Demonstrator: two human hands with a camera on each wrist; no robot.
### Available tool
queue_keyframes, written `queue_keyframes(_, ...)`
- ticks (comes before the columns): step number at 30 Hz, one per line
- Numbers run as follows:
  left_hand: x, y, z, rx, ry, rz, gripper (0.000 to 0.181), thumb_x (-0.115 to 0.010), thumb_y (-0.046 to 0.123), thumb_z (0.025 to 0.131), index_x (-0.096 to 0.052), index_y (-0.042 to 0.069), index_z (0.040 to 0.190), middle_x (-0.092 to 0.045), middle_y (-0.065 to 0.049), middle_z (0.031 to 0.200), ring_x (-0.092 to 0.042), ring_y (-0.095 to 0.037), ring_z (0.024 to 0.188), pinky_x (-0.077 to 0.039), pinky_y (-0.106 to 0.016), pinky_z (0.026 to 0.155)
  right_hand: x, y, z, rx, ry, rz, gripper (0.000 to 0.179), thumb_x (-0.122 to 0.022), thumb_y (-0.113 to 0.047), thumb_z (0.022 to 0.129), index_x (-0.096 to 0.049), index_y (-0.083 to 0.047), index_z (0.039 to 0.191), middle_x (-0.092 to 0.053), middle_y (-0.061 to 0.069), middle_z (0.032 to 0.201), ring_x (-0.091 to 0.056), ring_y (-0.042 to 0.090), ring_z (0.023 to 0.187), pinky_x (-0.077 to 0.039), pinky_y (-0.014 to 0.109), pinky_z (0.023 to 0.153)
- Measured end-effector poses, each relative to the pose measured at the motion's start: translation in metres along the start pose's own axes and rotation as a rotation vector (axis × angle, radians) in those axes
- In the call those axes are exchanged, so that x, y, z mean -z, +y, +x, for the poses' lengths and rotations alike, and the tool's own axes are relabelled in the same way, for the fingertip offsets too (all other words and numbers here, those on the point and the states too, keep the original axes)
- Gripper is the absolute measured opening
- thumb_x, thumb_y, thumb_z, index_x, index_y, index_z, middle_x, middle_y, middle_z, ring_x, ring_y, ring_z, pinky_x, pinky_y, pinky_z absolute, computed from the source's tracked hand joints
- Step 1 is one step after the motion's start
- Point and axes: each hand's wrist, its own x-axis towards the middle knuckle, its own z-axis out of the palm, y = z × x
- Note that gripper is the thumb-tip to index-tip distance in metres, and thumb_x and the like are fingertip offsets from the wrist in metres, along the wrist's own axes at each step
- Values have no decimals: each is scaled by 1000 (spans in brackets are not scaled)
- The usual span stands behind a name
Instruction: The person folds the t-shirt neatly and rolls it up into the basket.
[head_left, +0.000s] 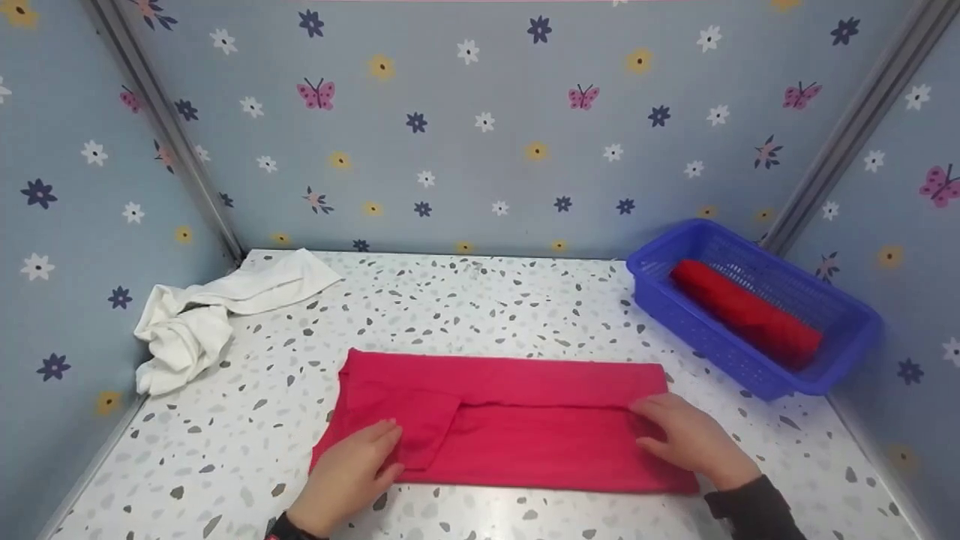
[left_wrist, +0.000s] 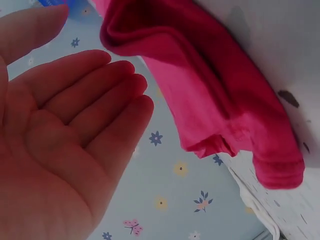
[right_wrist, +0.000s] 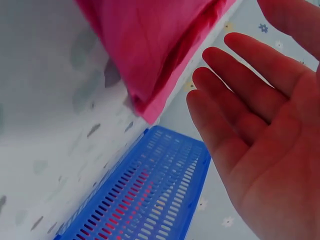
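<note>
A red shirt [head_left: 547, 442] lies folded into a long flat strip on the speckled table, with a squarish flap [head_left: 427, 427] folded over its left part. My left hand [head_left: 352, 465] is over the left end, fingertips at the flap; its fingers look straight in the left wrist view. At the other end, my right hand [head_left: 694, 435] has its fingertips on the fold line near the edge, fingers extended in the right wrist view. A banded edge of the shirt [left_wrist: 280, 172] shows in the left wrist view. Neither palm holds anything.
A blue plastic basket [head_left: 855, 345] stands at the back right with a rolled red cloth [head_left: 750, 311] inside. Crumpled white cloth [head_left: 187, 337] lies at the back left. Flower-patterned panels [head_left: 480, 165] wall the table [head_left: 480, 307] at the back and sides.
</note>
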Motion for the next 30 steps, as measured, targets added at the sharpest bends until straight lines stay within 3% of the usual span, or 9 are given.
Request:
queue_keyframes(9, -13, 6, -3, -15, -83, -33, 60, -85, 19, 89, -64, -11, 137, -64, -29, 141, -59, -45, 135, -52, -61, 105, -10, -20, -14, 56, -79, -5, 58, -88, -26, 87, -69, 3, 133, -70, 19, 130, -63, 42, 125, -52, 57, 104)
queue_keyframes(14, -18, 6, -2, -61, -60, 22, 57, -86, 13, 86, -66, -13, 133, -66, -30, 137, -62, -44, 131, -53, -59, 104, -16, -25, -18, 85, -93, -38, 61, -90, -31, 85, -70, 4, 131, -68, 22, 132, -62, 44, 126, -52, 57, 104)
queue_keyframes(20, -20, 6, -2, -56, -59, 25, 56, -86, 5, 84, -66, -13, 133, -65, -31, 138, -61, -45, 132, -53, -59, 104, -18, -30, -23, 41, -127, -8, 67, -91, -34, 83, -69, 4, 134, -64, 24, 141, -59, 45, 131, -50, 60, 107)
queue_keyframes(30, -29, 5, 1, -67, 6, 72, 41, -82, 0, 88, -71, -12, 126, -68, -30, 132, -64, -44, 129, -55, -56, 102, -20, -34, -26, 8, -145, 10, 67, -90, -26, 84, -66, 6, 138, -59, 26, 147, -54, 47, 137, -47, 63, 110)
